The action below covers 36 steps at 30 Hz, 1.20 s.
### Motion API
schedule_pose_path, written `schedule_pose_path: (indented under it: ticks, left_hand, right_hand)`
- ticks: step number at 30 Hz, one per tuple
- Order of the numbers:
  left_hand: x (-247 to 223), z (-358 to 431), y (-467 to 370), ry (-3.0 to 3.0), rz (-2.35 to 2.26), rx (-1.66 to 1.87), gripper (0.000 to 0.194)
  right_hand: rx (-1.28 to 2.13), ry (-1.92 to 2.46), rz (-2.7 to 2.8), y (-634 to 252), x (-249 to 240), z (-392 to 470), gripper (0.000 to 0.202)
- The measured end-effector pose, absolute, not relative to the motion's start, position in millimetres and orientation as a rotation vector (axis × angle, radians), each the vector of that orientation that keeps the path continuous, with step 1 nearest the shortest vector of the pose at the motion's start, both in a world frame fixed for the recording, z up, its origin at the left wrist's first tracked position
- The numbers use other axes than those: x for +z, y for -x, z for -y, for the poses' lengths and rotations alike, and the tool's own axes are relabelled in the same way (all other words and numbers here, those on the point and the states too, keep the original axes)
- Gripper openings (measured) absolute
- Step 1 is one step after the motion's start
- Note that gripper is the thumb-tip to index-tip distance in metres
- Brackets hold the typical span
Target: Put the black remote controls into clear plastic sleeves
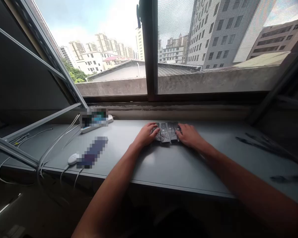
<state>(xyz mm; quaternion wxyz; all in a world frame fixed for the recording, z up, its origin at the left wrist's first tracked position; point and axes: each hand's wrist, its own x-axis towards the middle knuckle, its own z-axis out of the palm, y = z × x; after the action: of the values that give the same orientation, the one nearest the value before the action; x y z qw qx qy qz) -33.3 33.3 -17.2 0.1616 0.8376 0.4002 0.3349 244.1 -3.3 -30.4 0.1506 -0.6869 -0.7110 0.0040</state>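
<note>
Several dark remote controls (165, 133) in clear plastic wrapping lie side by side in a row on the grey table. They look to have round button pads, though fine detail is blurred. My left hand (148, 133) is closed on the left end of the row, thumb across the nearest remote and fingers over its far side. On the opposite end, my right hand (188, 135) grips the rightmost remote, its thumb on the top and its fingers bent round the far edge. The palms rest close to the tabletop.
At the left of the table (119, 158) are a white power strip (110, 119), a pixelated flat object (93, 153), a white rounded device (73, 159) and loose white cables (53, 145). Dark long items (268, 148) lie at the right. A metal frame (57, 69) slants at left; a window stands behind.
</note>
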Motion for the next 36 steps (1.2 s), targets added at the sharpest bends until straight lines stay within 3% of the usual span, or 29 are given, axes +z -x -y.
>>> schedule_pose_path:
  ticks: [8,14,16,19,22,25,31,36]
  left_hand:
    - [-17,-34,32,-2.398,-1.115,0.967,0.041]
    - [-16,-35,32,-2.409,-1.107,1.015,0.036]
    - [-14,-35,32,-2.419,-1.129,0.999,0.03]
    - [-10,-33,32,-2.377,-1.13,1.009,0.033]
    - [-1,-28,31,-2.157,-1.013,1.111,0.044]
    - [8,-23,30,-1.792,-0.809,1.154,0.053]
    - [14,-19,32,-1.512,-0.76,1.056,0.058]
    - [16,-19,32,-1.413,-0.739,1.123,0.057]
  right_hand:
    - [0.363,2.015,1.857,-256,-12,-10,0.086]
    - [0.451,2.097,1.853,-274,11,-1,0.031]
    - [0.364,2.119,1.79,-273,21,4,0.025]
    - [0.426,1.97,1.661,-258,39,14,0.026]
    - [0.976,1.593,1.447,-229,51,27,0.032]
    - [1.292,1.278,1.363,-201,45,42,0.039]
    - [1.325,1.062,1.511,-178,11,61,0.052]
    - [1.336,0.999,1.561,-177,16,72,0.055]
